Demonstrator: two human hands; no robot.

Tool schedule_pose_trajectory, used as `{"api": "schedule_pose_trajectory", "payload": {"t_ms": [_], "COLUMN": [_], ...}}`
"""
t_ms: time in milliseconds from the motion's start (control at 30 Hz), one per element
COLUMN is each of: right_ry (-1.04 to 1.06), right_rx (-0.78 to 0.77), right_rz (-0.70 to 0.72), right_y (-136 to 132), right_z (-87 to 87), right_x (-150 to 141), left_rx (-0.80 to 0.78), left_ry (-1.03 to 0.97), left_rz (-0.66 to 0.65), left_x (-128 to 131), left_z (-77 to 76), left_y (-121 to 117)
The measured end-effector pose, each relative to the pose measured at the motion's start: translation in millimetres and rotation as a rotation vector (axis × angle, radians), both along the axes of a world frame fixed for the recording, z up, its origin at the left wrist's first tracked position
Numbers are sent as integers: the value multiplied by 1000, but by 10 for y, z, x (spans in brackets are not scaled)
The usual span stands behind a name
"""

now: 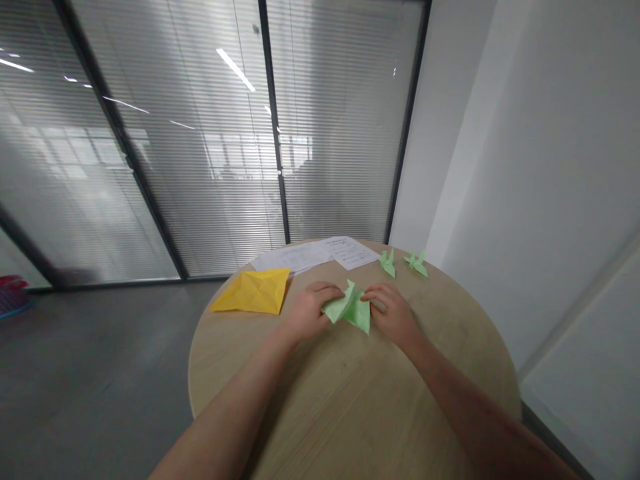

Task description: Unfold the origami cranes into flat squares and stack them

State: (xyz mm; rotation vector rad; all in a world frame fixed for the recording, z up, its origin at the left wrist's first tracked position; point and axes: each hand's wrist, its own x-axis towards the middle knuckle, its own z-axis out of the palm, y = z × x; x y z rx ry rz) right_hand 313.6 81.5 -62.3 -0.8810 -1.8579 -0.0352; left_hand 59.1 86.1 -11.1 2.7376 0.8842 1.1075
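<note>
Between my two hands is a sheet of light green paper [353, 309], partly folded, with creases and raised points. My left hand [309, 311] pinches its left side, fingers closed over the edge. On the opposite side my right hand [393, 313] grips the paper between thumb and fingers. Beyond the right hand stand two folded green paper cranes, one crane [388, 264] nearer the middle and another crane [417, 264] further right. A creased yellow paper sheet [254, 291] lies to the left of my left hand.
The round wooden table [345, 400] carries everything. Printed white sheets [345, 251] lie at its far edge. A glass partition with blinds [230, 220] stands behind, and a white wall [540, 200] rises at the right. A red and blue basket [14, 297] sits on the floor at far left.
</note>
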Motion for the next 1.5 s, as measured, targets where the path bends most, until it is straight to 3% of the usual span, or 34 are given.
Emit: {"api": "schedule_pose_trajectory", "payload": {"t_ms": [467, 567, 733, 833, 967, 1100, 1267, 1367, 1500], "right_ry": [233, 380, 679, 781, 846, 836, 581, 458, 371], "right_rx": [-100, -365, -1053, -1190, -1124, -857, -481, -400, -350], "right_rz": [-56, -23, 239, 315, 341, 165, -18, -41, -22], "right_y": [26, 67, 72, 27, 13, 52, -22, -137, -235], "right_z": [-26, -57, -60, -34, -34, -28, 62, 113, 149], "right_x": [-10, -41, -128, -170, -185, -133, -88, -162, -266], "left_rx": [-203, -155, -37, -28, -63, -120, -95, -55, -68], "left_ry": [-151, -223, -230, -143, -8, 65, -110, -165, -200], "left_rz": [370, 328, 135, 41, -15, 20, 151, 125, 151], "left_x": [-69, -83, -67, -24, -5, -65, -11, 116, 233], "left_z": [-42, -42, -74, -90, -132, -189, -75, 9, 7], "left_y": [143, 146, 124, 93, 78, 143, 59, -113, -204]}}
